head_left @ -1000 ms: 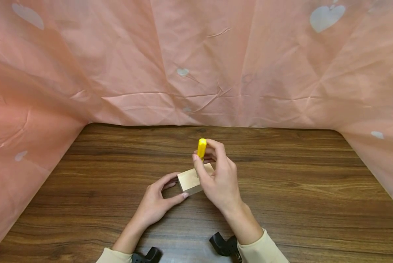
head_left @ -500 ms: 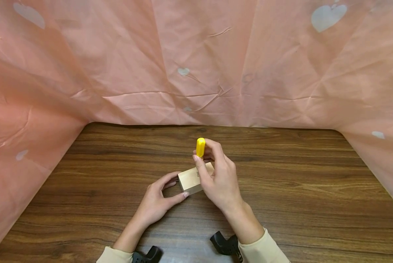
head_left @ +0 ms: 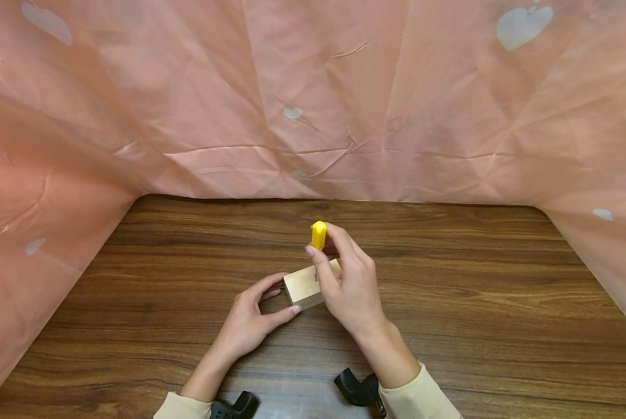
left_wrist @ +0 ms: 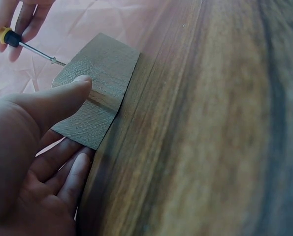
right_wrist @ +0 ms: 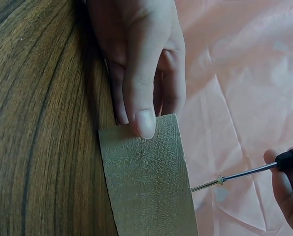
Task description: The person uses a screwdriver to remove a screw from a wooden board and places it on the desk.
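A pale wooden block lies on the brown table. My left hand grips its left end, thumb on the near side and fingers at the far side. Above the block, my right hand pinches the yellow handle of a screwdriver, which stands nearly upright. In the right wrist view, the driver's shaft meets the head of a screw. The screw stands out of the block's top face with much of its thread showing; its tip is at the wood. Small dark marks show on that face beside the right thumb.
The wood-grain table stretches around both hands. Pink cloth with pale hearts hangs behind and along both sides. Black wrist devices sit at both cuffs near the front edge.
The screwdriver's handle has shifted slightly left and stands a little more upright, with small movement in the right fingers. The left hand and the block stay almost where they were.
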`<move>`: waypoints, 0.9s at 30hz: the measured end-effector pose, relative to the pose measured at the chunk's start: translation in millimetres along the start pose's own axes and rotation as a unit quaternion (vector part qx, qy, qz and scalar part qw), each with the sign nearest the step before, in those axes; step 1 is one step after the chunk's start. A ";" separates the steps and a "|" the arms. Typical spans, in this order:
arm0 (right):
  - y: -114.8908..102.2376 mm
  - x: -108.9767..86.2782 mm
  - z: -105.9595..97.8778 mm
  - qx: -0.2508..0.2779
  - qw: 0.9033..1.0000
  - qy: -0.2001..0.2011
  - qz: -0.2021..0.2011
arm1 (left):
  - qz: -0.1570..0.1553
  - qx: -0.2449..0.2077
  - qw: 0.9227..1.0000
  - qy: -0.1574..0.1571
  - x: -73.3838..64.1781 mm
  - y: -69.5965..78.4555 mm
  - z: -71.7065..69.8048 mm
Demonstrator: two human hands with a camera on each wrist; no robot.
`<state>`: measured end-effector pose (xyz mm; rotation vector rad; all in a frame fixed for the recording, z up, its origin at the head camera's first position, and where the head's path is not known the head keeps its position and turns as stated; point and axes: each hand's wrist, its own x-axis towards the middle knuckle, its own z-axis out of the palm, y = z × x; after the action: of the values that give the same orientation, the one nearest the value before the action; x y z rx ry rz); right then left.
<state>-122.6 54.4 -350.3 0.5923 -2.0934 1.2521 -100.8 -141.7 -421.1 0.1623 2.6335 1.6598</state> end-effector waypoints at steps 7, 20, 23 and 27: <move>-0.7 0.1 -0.4 0.002 1.000 -0.007 0.017 | -0.003 0.000 1.000 0.002 0.6 -0.8 0.4; -2.1 1.0 -2.0 -0.003 1.000 -0.014 0.024 | -0.002 -0.003 1.000 -0.002 0.9 0.5 -0.6; -1.7 0.8 -1.1 0.011 0.999 -0.012 0.034 | -0.003 -0.005 1.000 -0.001 0.6 0.5 -0.5; -0.7 0.3 0.3 0.017 0.999 -0.001 0.038 | -0.003 -0.004 1.000 0.000 0.1 0.2 -0.2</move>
<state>-122.4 53.8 -349.7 0.5339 -2.1186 1.3318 -100.9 -141.8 -420.9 0.1537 2.6241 1.6685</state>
